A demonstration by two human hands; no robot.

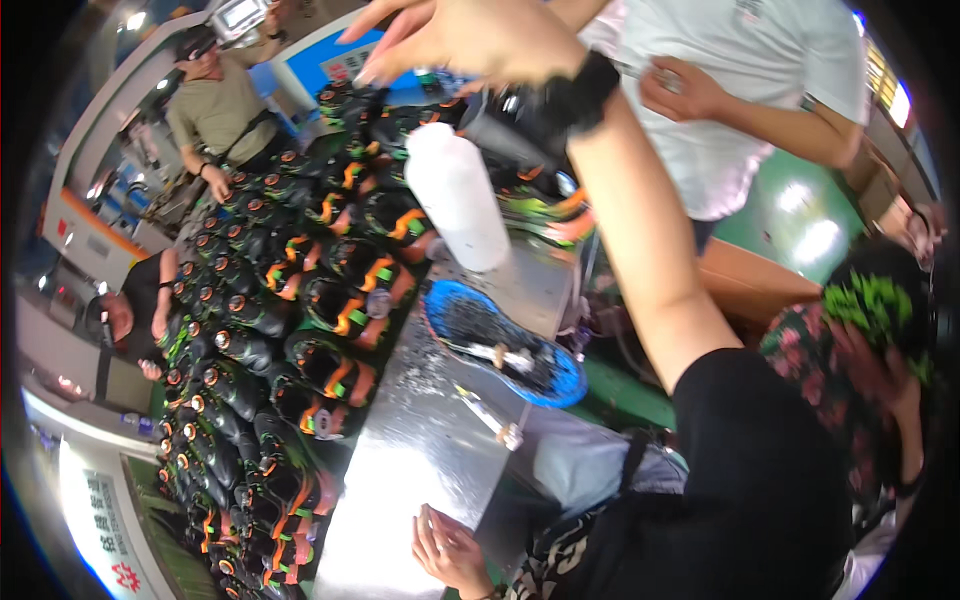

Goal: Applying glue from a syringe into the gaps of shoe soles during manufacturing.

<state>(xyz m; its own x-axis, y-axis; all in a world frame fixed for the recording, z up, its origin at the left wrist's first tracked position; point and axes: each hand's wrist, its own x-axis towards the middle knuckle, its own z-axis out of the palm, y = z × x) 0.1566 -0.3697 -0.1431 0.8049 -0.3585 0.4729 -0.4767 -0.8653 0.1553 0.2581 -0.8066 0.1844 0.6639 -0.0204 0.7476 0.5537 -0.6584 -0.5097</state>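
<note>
Right forearm, bare below a black sleeve, crosses the view and ends in the right hand (pixel 455 40), which is open with fingers spread and grips nothing. A black wristband (pixel 580 90) sits at its wrist. Left hand (pixel 450 550) lies flat on the metal tabletop (pixel 400 480), fingers loosely together, empty.

Just below the right hand stands a white bottle (pixel 455 195). Its long axis runs from its base on the tabletop up toward that hand, the rounded top pointing at the palm. Bottle and hand are apart.

Between the two hands lies a blue tray (pixel 560 385), sole-shaped, with a dark coating inside. Its long axis runs from beside the bottle's base toward the forearm. A brush (pixel 500 355) rests in it, and a second brush (pixel 490 415) lies on the tabletop, closer to the left hand.

Left of both hands, rows of black shoes (pixel 260 330) with orange and green trim fill the surface beside the tabletop. Beyond the right forearm stands a person in a white shirt (pixel 740 120). To the right of the forearm, a person in a floral sleeve (pixel 800 350) holds a green-and-black shoe (pixel 880 300).
</note>
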